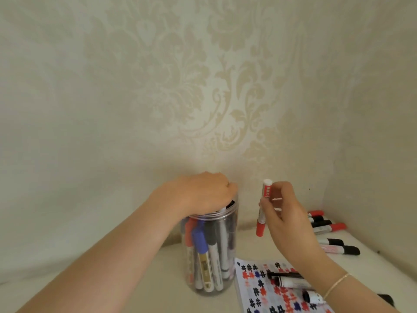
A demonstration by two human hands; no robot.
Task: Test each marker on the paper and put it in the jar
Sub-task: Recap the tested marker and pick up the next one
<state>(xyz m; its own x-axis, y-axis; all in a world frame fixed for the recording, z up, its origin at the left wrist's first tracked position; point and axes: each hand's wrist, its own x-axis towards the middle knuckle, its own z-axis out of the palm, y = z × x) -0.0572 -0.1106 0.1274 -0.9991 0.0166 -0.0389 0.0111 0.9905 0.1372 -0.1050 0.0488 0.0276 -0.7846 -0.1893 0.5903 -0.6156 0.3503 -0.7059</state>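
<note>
- The bench (112, 279), pale, runs up to a patterned wall.
- A clear jar (211, 256) stands at 6 o'clock, packed with upright markers.
- The paper (266, 290), covered in test marks, lies at 5 o'clock of the jar.
- The left hand (203, 192) grips the jar's mouth.
- The right hand (282, 211) pinches a red marker (262, 208), held upright at 3 o'clock of the jar.
- Loose markers (327, 227) lie at 4 o'clock.
</note>
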